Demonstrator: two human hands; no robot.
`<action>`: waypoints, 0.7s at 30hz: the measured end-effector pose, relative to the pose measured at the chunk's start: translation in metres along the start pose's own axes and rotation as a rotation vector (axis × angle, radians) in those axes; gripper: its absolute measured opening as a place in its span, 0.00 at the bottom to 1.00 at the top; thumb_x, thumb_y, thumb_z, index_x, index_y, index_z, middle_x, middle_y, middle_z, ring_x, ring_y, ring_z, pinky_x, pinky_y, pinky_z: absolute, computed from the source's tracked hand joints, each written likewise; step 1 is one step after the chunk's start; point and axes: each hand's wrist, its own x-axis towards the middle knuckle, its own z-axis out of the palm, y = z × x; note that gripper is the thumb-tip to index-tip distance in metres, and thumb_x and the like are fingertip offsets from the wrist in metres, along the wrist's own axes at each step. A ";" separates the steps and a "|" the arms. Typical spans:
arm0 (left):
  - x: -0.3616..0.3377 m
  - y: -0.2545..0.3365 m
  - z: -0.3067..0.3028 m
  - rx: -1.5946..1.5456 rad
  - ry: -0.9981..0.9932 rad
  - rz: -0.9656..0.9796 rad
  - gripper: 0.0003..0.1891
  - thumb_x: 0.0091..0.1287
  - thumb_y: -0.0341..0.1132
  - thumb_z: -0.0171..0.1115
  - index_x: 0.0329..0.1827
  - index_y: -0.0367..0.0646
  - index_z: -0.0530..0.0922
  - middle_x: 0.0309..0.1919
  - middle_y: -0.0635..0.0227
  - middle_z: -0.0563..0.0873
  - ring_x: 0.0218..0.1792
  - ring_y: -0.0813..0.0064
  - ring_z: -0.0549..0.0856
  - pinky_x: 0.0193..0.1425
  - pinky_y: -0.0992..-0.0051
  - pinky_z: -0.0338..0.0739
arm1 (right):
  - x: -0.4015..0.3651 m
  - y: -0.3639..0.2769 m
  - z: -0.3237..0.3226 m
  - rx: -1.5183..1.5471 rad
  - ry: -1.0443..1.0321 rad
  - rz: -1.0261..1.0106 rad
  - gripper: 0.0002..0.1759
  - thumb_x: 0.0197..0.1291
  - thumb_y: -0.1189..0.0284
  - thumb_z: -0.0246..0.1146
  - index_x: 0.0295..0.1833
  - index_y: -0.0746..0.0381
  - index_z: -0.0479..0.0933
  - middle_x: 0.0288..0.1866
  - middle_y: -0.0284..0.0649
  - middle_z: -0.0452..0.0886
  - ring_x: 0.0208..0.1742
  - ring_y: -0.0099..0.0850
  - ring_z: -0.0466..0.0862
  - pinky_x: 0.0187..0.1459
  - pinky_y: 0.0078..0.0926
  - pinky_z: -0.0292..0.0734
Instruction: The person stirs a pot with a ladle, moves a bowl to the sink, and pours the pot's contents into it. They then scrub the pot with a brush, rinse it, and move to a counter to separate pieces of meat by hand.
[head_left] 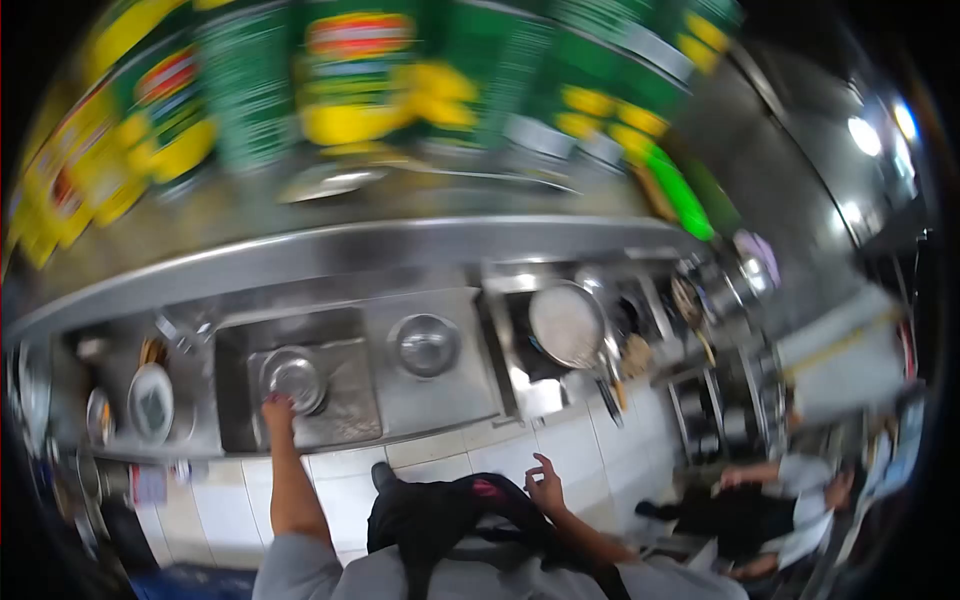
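My left hand (278,406) reaches over the steel sink (350,400), its fingers closed on the near rim of a round metal bowl (294,378). The bowl is inside the sink basin. My right hand (544,486) is raised in front of the dark apron (440,515), fingers apart and holding nothing. Another metal bowl (425,346) rests on the steel counter right of the basin. Farther right, a pan (567,323) with pale contents sits on the stove, its dark handle pointing toward me.
Green and yellow cans (360,80) line the shelf above, with a large spoon (335,184) before them. A white plate (151,403) lies left of the sink. Another person (760,510) is at the lower right.
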 end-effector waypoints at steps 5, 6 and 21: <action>-0.158 0.078 0.079 -0.057 -0.103 0.432 0.11 0.72 0.39 0.61 0.50 0.42 0.82 0.31 0.71 0.84 0.27 0.85 0.79 0.29 0.82 0.71 | -0.006 0.160 -0.053 0.204 -0.072 0.567 0.28 0.59 0.72 0.63 0.66 0.58 0.66 0.34 0.44 0.84 0.28 0.34 0.88 0.31 0.33 0.84; -0.186 0.080 0.096 -0.035 -0.116 0.448 0.11 0.72 0.39 0.61 0.50 0.42 0.82 0.31 0.71 0.84 0.27 0.85 0.79 0.29 0.82 0.71 | -0.008 0.199 -0.065 0.283 -0.092 0.663 0.28 0.60 0.73 0.63 0.66 0.56 0.66 0.34 0.43 0.84 0.28 0.35 0.87 0.30 0.35 0.83; -0.408 0.007 0.310 0.599 -0.903 0.469 0.12 0.72 0.32 0.56 0.52 0.38 0.82 0.32 0.65 0.87 0.30 0.79 0.83 0.36 0.78 0.79 | 0.006 0.345 -0.177 0.571 -0.058 0.929 0.12 0.66 0.66 0.56 0.53 0.54 0.75 0.37 0.36 0.79 0.34 0.35 0.83 0.36 0.40 0.79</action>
